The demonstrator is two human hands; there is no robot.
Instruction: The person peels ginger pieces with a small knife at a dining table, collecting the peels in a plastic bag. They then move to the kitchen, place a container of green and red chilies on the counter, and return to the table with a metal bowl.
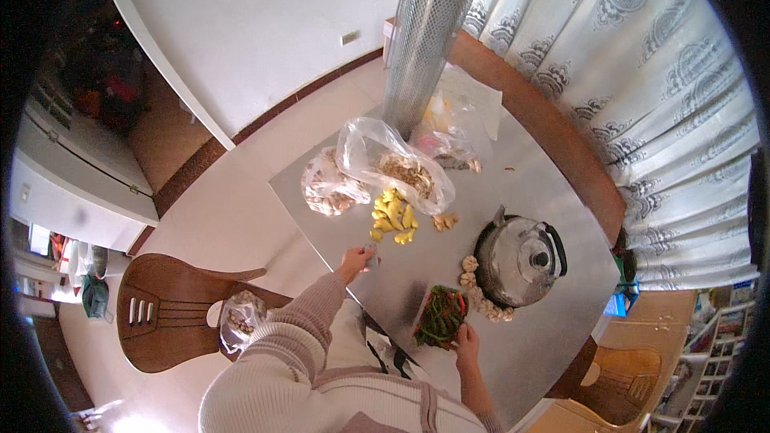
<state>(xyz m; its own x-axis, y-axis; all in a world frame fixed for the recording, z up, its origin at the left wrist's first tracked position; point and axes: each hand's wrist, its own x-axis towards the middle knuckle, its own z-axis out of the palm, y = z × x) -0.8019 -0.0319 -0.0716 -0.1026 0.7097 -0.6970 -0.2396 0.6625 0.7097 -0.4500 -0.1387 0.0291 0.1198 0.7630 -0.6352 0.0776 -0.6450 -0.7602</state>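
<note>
My left hand (352,266) is above the table's near left edge, its fingers closed on a small grey object (372,256) too blurred to name. Peeled yellow ginger (392,216) lies just beyond it. With my right hand (467,347) I grip the near right side of a shallow container of green and red chili peppers (442,317). Garlic bulbs (468,278) curve from beyond the container around the side of a large metal kettle (522,261) with a black handle. A smaller heap of tan, unpeeled ginger pieces (446,222) sits beside the yellow ones.
Clear plastic bags with dried brown food (409,173) and pale pieces (329,192) stand at the back of the metal-topped table (541,162). Behind them rises a perforated metal flue pipe (424,36). A wooden chair (174,313) at left carries another bag (242,320).
</note>
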